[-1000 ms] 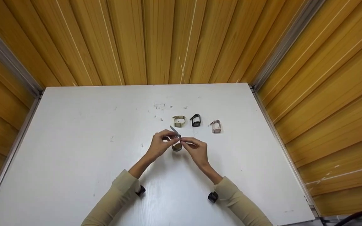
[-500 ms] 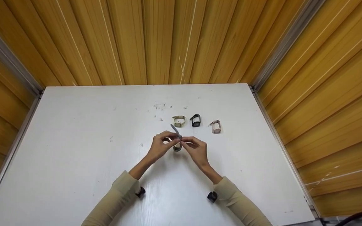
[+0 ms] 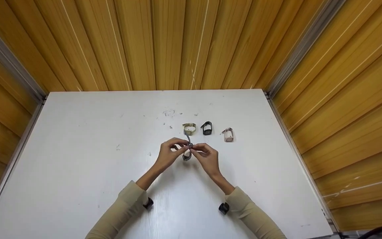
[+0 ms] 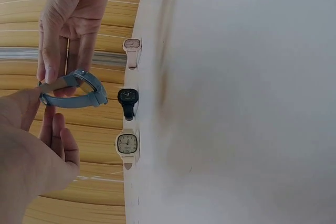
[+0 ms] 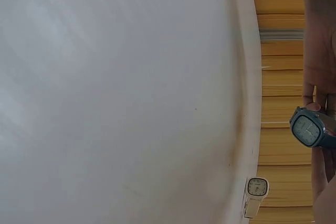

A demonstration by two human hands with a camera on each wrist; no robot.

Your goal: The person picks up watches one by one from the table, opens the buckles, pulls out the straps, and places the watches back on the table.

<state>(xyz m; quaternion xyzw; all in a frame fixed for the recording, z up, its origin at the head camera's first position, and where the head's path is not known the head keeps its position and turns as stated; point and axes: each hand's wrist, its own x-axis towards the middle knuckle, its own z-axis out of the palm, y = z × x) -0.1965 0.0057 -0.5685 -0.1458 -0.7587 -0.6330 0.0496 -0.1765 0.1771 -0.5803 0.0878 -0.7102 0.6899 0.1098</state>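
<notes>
Holding, head view: one blue-grey watch (image 3: 187, 158), between the hands, its loose strap end pointing away past the fingertips, its looped part hanging nearer the person.
Left hand (image 3: 170, 153): pinching the watch between thumb and finger.
Right hand (image 3: 208, 158): pinching the same watch from the opposite side, thumb and fingertips closed on it.
Cream watch (image 3: 190, 132): band looped, just beyond the fingertips.
Black watch (image 3: 207, 131): beyond the right hand, beside the cream one.
Pink watch (image 3: 229, 139): beyond the right hand and farther right, apart from the pair.
Surface (image 3: 78, 149): white, under both hands; small dark marks beyond them.
Sleeves (image 3: 124, 202): beige, behind both hands.
Left wrist view, held watch: band in a loop, fingertips at the end opposite the case.
Left wrist view, row: cream, black and pink watches past the hands, dials showing.
Right wrist view, held watch: pale, round-cornered dial between the hands, both partly cut off.
Right wrist view, cream watch: beyond the hands, dial visible.
</notes>
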